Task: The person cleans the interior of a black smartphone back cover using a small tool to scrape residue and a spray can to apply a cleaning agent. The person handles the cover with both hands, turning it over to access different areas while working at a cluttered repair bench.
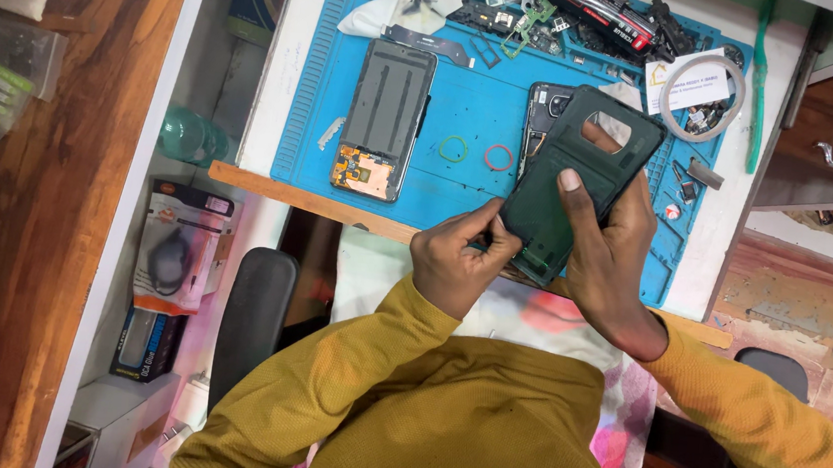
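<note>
A blue work mat (467, 118) covers most of the white table (727, 241), and it is crowded. To the left lies an opened phone (383, 121) face down, its circuit board showing at the near end. Between that phone and the hands sit two small rubber rings — a green ring (453, 148) and a red ring (499, 157). Along the far edge lie a crumpled cloth (411, 8), metal brackets and a heap of dark parts (596, 14); a roll of clear tape (702, 96) rests at the right, next to a green toothbrush (759, 83). A second phone (544, 115) lies partly hidden behind the thing in hand.

That thing is a dark green back cover (567, 182) of a phone, held tilted above the near edge of the mat, inner side up, with a rounded camera cut-out near its far end. The right hand (616, 251) grips it from the right side, thumb pressed flat on the inner face and a fingertip showing through the cut-out. The left hand (457, 258) pinches the cover's lower left edge, fingers curled tight; whether it holds something small there cannot be made out.
</note>
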